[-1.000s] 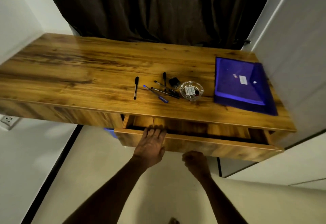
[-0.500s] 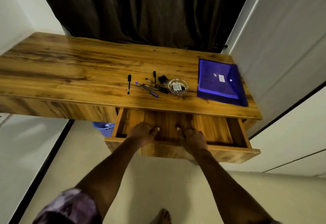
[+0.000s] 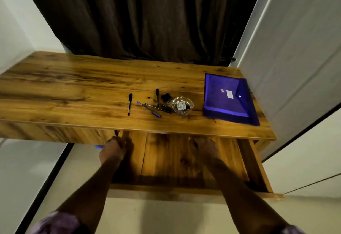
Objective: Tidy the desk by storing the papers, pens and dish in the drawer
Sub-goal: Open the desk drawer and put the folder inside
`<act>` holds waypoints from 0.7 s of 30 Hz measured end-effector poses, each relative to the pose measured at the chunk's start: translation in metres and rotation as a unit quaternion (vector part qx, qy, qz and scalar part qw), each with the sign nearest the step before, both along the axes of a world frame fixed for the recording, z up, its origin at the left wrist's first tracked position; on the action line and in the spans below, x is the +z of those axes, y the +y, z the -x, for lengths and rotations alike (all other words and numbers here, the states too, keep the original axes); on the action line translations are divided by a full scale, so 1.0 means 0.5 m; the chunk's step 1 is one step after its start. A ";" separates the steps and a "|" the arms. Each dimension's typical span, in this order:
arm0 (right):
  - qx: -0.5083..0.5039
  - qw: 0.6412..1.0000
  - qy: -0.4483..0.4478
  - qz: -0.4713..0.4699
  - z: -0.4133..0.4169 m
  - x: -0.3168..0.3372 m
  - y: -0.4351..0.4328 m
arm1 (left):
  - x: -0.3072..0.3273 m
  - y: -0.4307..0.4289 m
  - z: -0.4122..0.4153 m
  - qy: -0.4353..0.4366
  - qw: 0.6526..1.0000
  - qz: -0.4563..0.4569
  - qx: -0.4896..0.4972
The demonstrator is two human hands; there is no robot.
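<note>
head | drawer (image 3: 175,161) stands open | left hand (image 3: 112,150) and right hand (image 3: 204,149) inside it, fingers hidden under worktop (image 3: 73,89) edge, grasp unclear | pens (image 3: 155,104), dish (image 3: 182,105), papers folder (image 3: 228,97) on worktop | all three seemingly left to store

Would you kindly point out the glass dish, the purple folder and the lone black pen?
glass dish (image 3: 173,105): head view, left rim.
purple folder (image 3: 221,104): head view, middle of cover.
lone black pen (image 3: 129,104): head view, mid-barrel.
</note>
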State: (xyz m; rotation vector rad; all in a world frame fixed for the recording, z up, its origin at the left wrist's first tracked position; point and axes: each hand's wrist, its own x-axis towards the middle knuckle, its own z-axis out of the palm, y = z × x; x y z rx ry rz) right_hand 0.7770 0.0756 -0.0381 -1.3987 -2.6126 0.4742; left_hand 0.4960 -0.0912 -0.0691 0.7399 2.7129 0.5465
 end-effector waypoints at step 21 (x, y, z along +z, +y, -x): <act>-0.378 0.924 0.047 -0.027 -0.209 0.038 0.397 | 0.117 0.352 -0.278 -0.042 0.946 -0.147 -0.286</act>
